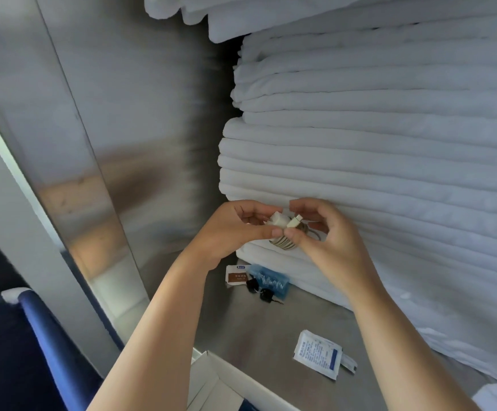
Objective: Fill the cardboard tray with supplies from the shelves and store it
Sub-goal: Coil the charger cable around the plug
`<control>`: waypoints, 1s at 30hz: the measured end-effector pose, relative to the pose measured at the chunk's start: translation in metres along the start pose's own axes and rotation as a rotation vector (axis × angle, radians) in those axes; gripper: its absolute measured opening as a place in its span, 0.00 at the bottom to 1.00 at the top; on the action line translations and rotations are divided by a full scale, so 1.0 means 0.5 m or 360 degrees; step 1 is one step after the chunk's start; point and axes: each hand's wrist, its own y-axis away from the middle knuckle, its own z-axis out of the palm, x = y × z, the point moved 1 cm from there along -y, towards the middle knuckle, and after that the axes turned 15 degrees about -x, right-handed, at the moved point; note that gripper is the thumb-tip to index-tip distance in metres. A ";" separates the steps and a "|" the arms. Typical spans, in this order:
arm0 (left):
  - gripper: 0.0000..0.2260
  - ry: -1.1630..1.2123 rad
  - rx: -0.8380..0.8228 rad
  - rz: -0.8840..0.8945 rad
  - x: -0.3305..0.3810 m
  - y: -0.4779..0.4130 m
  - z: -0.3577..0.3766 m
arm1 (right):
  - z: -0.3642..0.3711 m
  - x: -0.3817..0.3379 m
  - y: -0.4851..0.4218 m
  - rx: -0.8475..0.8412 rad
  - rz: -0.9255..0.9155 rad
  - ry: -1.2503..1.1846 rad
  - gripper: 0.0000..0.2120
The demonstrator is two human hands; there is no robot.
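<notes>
Both my hands are raised in front of a tall stack of folded white linen. My left hand (235, 229) pinches a small white plug block (277, 219). My right hand (321, 232) holds a coiled beige cable (286, 241) with a white connector end, fingers curled round the coil. The cardboard tray (226, 378) sits below my forearms at the bottom edge, only its white rim and one corner showing. My arms hide most of the tray's inside.
On the steel shelf (271, 327) lie a white-and-blue sachet (320, 354), a blue packet (271, 280), a small brown-and-white sachet (235, 275) and black keys (260, 290). Stacked white linen (389, 173) fills the right. A steel side wall (107, 143) stands left.
</notes>
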 end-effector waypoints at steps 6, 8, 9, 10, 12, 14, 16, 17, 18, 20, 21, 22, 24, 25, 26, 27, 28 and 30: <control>0.16 0.0022 -0.0067 0.0042 -0.001 -0.001 0.003 | -0.013 0.002 0.003 -0.0126 0.0151 0.0211 0.17; 0.15 0.0044 -0.0108 0.0061 0.000 0.000 0.005 | -0.013 0.003 0.007 -0.0182 0.0182 0.0242 0.15; 0.15 0.0052 -0.0117 0.0064 0.000 -0.001 0.006 | -0.013 0.003 0.008 -0.0198 0.0193 0.0246 0.13; 0.14 0.0059 -0.0122 0.0065 -0.001 -0.001 0.006 | -0.013 0.003 0.008 -0.0200 0.0206 0.0247 0.12; 0.13 0.0078 -0.0132 0.0082 0.000 -0.002 0.005 | -0.016 -0.001 0.007 -0.0191 0.0211 0.0250 0.11; 0.13 0.0094 -0.0158 0.0096 0.000 -0.002 0.005 | -0.018 -0.004 0.008 -0.0184 0.0206 0.0237 0.11; 0.14 0.0114 -0.0158 0.0097 0.000 -0.003 0.009 | -0.021 -0.008 0.012 -0.0167 0.0200 0.0235 0.10; 0.15 0.0125 -0.0148 0.0089 -0.001 -0.004 0.012 | -0.022 -0.009 0.013 -0.0161 0.0200 0.0244 0.10; 0.16 0.0134 -0.0144 0.0076 -0.002 -0.004 0.016 | -0.025 -0.011 0.015 -0.0160 0.0210 0.0258 0.11; 0.15 0.0131 -0.0173 0.0057 -0.002 -0.005 0.024 | -0.030 -0.014 0.019 -0.0179 0.0230 0.0293 0.10; 0.14 0.0120 -0.0207 0.0048 -0.002 -0.006 0.027 | -0.034 -0.014 0.023 -0.0191 0.0234 0.0312 0.10; 0.13 0.0102 -0.0238 0.0035 0.000 -0.007 0.031 | -0.038 -0.015 0.028 -0.0201 0.0237 0.0333 0.10; 0.12 0.0053 -0.0265 0.0006 0.005 -0.008 0.039 | -0.045 -0.020 0.040 -0.0203 0.0244 0.0375 0.10; 0.12 0.0030 -0.0268 0.0000 0.008 -0.008 0.046 | -0.050 -0.023 0.048 -0.0196 0.0246 0.0387 0.10; 0.12 0.0013 -0.0268 0.0000 0.010 -0.007 0.054 | -0.056 -0.026 0.055 -0.0188 0.0245 0.0394 0.10; 0.12 0.0008 -0.0264 0.0002 0.012 -0.005 0.064 | -0.061 -0.029 0.063 -0.0184 0.0247 0.0399 0.10; 0.12 0.0015 -0.0260 0.0000 0.012 0.000 0.075 | -0.064 -0.032 0.072 -0.0188 0.0257 0.0406 0.11; 0.12 0.0014 -0.0250 -0.0008 0.011 0.017 0.094 | -0.067 -0.038 0.091 -0.0221 0.0283 0.0438 0.12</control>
